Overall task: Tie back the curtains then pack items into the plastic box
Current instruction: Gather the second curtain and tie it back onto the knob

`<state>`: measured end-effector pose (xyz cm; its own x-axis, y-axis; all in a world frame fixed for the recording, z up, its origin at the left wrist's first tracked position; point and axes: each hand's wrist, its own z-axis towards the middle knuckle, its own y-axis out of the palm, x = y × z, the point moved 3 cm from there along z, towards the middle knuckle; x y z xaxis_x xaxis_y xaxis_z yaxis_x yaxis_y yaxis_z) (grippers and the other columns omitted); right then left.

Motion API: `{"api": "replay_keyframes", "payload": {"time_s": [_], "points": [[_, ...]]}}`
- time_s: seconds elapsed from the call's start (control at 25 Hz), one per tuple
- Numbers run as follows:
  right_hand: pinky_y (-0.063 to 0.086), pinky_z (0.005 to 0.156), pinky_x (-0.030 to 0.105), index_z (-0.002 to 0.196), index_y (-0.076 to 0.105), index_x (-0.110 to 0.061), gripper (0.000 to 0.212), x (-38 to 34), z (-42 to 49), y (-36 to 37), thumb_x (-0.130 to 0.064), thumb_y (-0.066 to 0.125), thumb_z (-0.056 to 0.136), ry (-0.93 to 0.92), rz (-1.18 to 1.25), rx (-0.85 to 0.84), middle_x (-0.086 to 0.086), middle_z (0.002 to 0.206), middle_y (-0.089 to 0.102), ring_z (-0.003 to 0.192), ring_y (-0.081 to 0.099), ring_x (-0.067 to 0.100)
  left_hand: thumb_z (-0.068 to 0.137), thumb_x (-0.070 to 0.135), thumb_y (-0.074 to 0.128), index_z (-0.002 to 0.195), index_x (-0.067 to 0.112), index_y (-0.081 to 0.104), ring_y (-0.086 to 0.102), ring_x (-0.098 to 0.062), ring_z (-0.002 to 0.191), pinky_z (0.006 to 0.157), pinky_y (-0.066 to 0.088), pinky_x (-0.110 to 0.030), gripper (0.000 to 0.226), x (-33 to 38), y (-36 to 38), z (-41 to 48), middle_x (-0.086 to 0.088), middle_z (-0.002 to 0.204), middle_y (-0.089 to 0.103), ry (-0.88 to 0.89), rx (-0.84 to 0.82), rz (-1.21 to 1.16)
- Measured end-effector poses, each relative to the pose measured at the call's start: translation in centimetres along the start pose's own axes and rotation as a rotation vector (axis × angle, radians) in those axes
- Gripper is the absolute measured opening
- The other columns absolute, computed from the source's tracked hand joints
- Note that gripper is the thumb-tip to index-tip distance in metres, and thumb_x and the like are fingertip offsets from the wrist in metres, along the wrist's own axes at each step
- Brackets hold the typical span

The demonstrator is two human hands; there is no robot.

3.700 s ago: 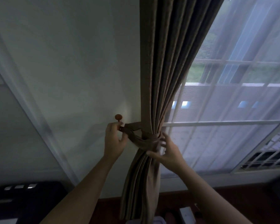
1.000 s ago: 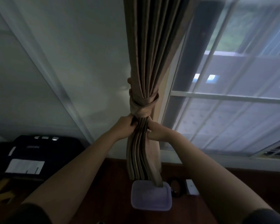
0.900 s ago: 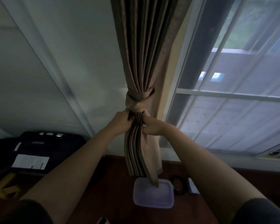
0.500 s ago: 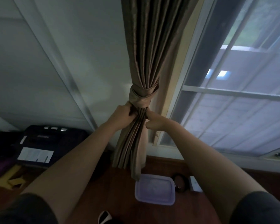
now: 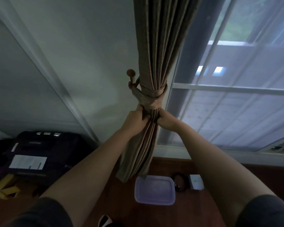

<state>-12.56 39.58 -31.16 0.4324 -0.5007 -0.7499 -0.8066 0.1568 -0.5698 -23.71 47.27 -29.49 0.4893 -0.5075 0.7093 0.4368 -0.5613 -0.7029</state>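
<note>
A brown curtain (image 5: 156,46) hangs gathered beside the window. A matching tieback band (image 5: 152,99) wraps it and runs to a round wooden wall hook (image 5: 130,73). Just below the band, my left hand (image 5: 135,119) grips the curtain folds from the left. My right hand (image 5: 166,121) grips them from the right. The curtain's lower end hangs over a clear plastic box (image 5: 155,190) with a lid on the wooden floor.
A dark round object (image 5: 179,181) and a small white box (image 5: 196,181) lie right of the plastic box. A black case with a white paper (image 5: 28,162) sits at the left, yellow pieces (image 5: 5,189) in front. Sheer-covered window (image 5: 236,99) at right.
Since 3.7 s ago both hands dropped from the hook and band to the folds below the band. In the last second they kept their grip while the view shifted and the hook came into sight.
</note>
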Motion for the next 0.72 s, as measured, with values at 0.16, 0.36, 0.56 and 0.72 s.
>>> {"api": "replay_keyframes", "payload": {"time_s": [0.16, 0.36, 0.56, 0.72], "points": [[0.033, 0.108, 0.036, 0.148, 0.018, -0.016, 0.072, 1.6, -1.7, -1.2, 0.007, 0.042, 0.084, -0.040, 0.042, 0.039, 0.012, 0.146, 0.037, 0.135, 0.035, 0.027, 0.081, 0.025, 0.060, 0.139, 0.018, 0.036, 0.066, -0.025, 0.101, 0.090, 0.051, -0.039, 0.064, -0.8, 1.4, 0.3, -0.010, 0.111, 0.068, 0.009, -0.149, -0.184], [0.039, 0.083, 0.001, 0.141, 0.039, -0.014, 0.051, 2.0, -2.5, -1.6, -0.005, 0.050, 0.091, -0.271, -0.044, 0.345, 0.010, 0.127, 0.055, 0.110, 0.058, 0.016, 0.082, 0.033, 0.068, 0.141, 0.013, 0.032, 0.061, -0.022, 0.109, 0.085, 0.046, -0.024, 0.072, -1.2, 1.6, -0.2, -0.008, 0.120, 0.064, 0.078, -0.106, -0.108], [0.054, 0.078, 0.020, 0.113, 0.067, -0.013, 0.034, 1.1, -3.1, -1.7, -0.031, 0.063, 0.085, -0.468, -0.130, 0.557, 0.002, 0.097, 0.072, 0.087, 0.068, 0.007, 0.090, 0.030, 0.053, 0.138, -0.002, 0.030, 0.063, -0.040, 0.086, 0.069, 0.048, -0.038, 0.062, -0.2, 2.5, -1.2, -0.021, 0.100, 0.065, 0.017, 0.204, 0.111], [0.053, 0.066, 0.037, 0.088, 0.073, -0.008, 0.018, -0.2, -2.7, -1.3, -0.021, 0.061, 0.088, -0.450, -0.284, 0.567, 0.009, 0.079, 0.073, 0.071, 0.066, 0.026, 0.097, 0.020, 0.039, 0.123, -0.002, 0.041, 0.062, -0.043, 0.092, 0.076, 0.050, -0.046, 0.034, 0.9, 3.4, -2.5, -0.025, 0.103, 0.064, -0.073, 0.189, 0.143]]}}
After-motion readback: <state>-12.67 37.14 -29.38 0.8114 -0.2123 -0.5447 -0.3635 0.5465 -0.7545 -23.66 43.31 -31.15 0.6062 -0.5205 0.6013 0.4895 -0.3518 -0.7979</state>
